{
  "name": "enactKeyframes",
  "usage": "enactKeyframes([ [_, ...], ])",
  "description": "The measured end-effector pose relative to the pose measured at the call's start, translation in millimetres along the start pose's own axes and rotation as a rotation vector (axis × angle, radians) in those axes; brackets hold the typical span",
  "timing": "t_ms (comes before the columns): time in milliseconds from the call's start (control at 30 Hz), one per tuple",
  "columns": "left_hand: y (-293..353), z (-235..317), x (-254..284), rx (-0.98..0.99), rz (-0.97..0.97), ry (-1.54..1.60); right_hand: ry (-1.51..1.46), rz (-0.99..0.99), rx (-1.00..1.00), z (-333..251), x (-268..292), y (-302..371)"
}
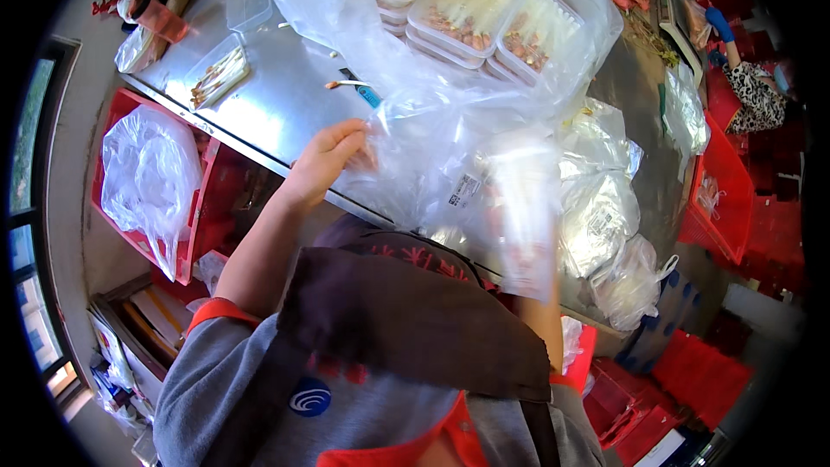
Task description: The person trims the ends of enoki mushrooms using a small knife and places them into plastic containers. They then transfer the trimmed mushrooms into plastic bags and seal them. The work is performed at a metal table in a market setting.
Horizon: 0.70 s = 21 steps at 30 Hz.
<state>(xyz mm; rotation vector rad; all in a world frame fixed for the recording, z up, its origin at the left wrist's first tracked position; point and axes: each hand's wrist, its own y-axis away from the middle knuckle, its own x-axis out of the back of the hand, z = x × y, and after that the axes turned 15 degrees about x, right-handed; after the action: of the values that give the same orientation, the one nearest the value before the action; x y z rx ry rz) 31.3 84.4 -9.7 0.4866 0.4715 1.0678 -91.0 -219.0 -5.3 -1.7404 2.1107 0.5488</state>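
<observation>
Now | left grip (pixel 328 156) pinching clear plastic bag (pixel 432 147) | right grip hidden, cannot tell

a food-packing workroom — steel table (pixel 277 104), lidded produce trays (pixel 467 9), red crates (pixel 726 199), plastic bags (pixel 596 207)

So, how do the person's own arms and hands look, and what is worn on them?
Both hands are bare, without gloves: the left hand and the blurred right hand. The forearms are uncovered; grey sleeves with orange-red cuffs are pushed up near the elbows.
</observation>
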Motion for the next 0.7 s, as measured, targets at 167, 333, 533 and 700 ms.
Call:
enactKeyframes([
  [167, 27.3, 6.7, 6.2, -0.125, 0.140, -0.134, -0.140, -0.103, -0.391, 74.4, -35.7, -25.7],
  [333, 67.8, -25.4, -0.8, -0.118, -0.150, -0.214, -0.217, 0.128, -0.281, 93.0, -42.3, -10.3],
  [533, 49.1, -63.3, -35.2, -0.020, -0.130, 0.124, -0.295, 0.092, -0.279, 108.5, -82.4, -18.6],
  [700, 47.3, -62.4, 19.4, -0.012, -0.042, 0.710, 0.174, -0.068, -0.230, 111.8, -77.9, -39.9],
])
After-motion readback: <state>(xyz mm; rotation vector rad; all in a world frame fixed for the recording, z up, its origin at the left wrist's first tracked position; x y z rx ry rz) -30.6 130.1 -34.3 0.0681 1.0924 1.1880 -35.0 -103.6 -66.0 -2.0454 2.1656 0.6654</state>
